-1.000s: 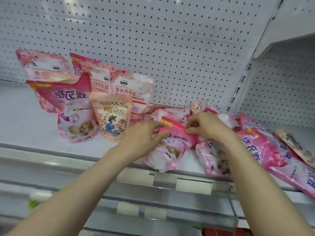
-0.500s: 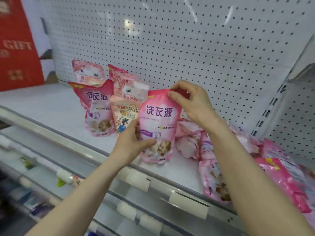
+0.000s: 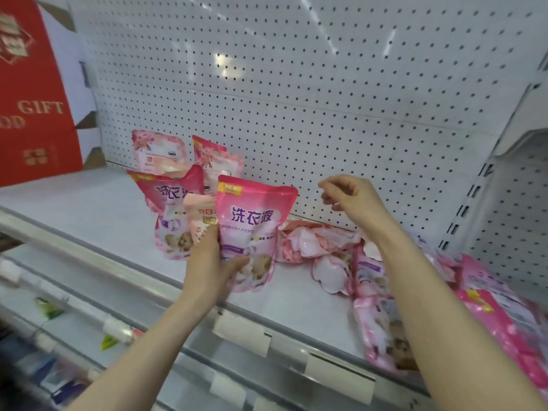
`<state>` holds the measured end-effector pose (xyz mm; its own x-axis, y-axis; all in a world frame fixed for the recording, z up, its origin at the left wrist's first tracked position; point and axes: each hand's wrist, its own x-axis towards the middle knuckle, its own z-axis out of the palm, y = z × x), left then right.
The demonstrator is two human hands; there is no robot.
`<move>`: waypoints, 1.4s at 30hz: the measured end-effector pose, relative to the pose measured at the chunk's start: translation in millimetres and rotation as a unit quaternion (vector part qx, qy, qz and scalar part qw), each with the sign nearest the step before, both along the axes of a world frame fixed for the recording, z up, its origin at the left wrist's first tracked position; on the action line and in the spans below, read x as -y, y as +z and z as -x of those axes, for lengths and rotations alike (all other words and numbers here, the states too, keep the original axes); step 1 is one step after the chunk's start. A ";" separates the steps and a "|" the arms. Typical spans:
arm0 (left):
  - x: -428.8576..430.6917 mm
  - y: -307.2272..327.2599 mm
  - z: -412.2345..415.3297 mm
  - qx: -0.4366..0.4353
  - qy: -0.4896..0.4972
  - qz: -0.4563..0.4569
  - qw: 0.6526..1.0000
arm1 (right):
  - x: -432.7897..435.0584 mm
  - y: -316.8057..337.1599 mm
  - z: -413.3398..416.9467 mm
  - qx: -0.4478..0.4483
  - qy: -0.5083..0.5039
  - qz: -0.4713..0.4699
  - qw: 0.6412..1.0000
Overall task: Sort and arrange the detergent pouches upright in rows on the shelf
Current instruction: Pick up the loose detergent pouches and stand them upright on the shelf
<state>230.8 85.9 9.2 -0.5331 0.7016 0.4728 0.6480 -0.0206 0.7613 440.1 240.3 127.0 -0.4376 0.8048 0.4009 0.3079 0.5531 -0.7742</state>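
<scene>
Glossy pink pouch [image 3: 252,232] upright, left hand [image 3: 212,262] gripping; right hand [image 3: 353,197] free.

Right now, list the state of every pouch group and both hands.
front pink pouch: upright, held by its lower left part.
left hand: grips the front pink pouch.
right hand: raised, holds nothing, fingers loosely curled.
standing pouches: upright, clustered together.
pouch heap: lying flat, unsorted.
</scene>
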 end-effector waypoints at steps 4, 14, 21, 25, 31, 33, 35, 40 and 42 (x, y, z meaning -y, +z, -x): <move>-6.9 0.9 2.3 -0.001 -0.001 -0.015 1.000 | -8.0 -33.8 -8.6 0.293 -0.028 -0.005 0.956; -17.0 -7.2 15.2 -0.006 -0.024 -0.020 1.000 | 31.6 -60.0 4.9 0.297 -0.078 -0.196 0.931; -6.1 -12.9 16.3 -0.048 -0.039 -0.012 0.998 | 86.1 -80.2 16.4 0.371 0.024 -0.154 0.915; 10.3 -12.5 17.3 -0.078 -0.036 -0.023 0.996 | 53.0 -66.2 6.4 0.257 -0.053 -0.097 0.960; 29.5 1.3 20.2 -0.108 0.007 -0.057 0.992 | -9.9 -54.3 3.1 0.394 -0.213 -0.019 0.894; 33.0 10.1 23.3 -0.135 0.007 -0.064 0.989 | -16.5 -50.5 11.6 0.425 -0.213 0.000 0.880; 36.1 18.5 27.7 -0.159 0.008 -0.065 0.985 | -17.6 -44.5 17.2 0.452 -0.212 0.024 0.866; 41.2 32.0 38.5 -0.211 0.032 -0.067 0.975 | -1.8 -19.8 10.6 0.355 -0.177 0.067 0.915; 39.2 37.3 38.9 -0.231 0.038 -0.070 0.970 | 11.2 -4.5 4.8 0.231 -0.155 0.037 0.960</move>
